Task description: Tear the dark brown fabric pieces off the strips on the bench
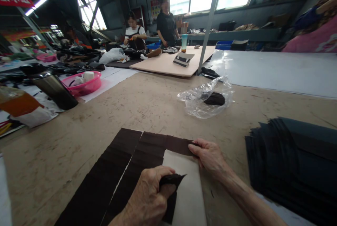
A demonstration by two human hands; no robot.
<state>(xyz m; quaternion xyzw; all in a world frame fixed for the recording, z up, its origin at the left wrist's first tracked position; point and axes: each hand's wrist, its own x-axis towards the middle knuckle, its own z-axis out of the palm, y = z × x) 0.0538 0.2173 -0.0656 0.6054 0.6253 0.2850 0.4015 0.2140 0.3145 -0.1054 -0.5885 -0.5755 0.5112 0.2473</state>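
Observation:
Rows of dark brown, cloth-like pieces [126, 163] lie overlapped on the worktable in front of me, with a narrow pale gap between two rows. A pale off-white sheet [191, 187] lies at their right side. My left hand [149, 194] is closed around a small dark bundle [170, 180], whose pointed end sticks out over the pale sheet; its exact kind is unclear. My right hand [210, 154] pinches the upper right corner of a dark brown piece [180, 144], thumb on top. The fingers beneath are partly hidden.
A stack of dark sheets [295, 163] stands at the right. Farther back lies a clear plastic bag [207, 99] with a dark bundle inside. At left are a tumbler [54, 91], an amber bottle [19, 101] and a pink basket [91, 85]. A metal post [209, 26] rises behind; people work beyond.

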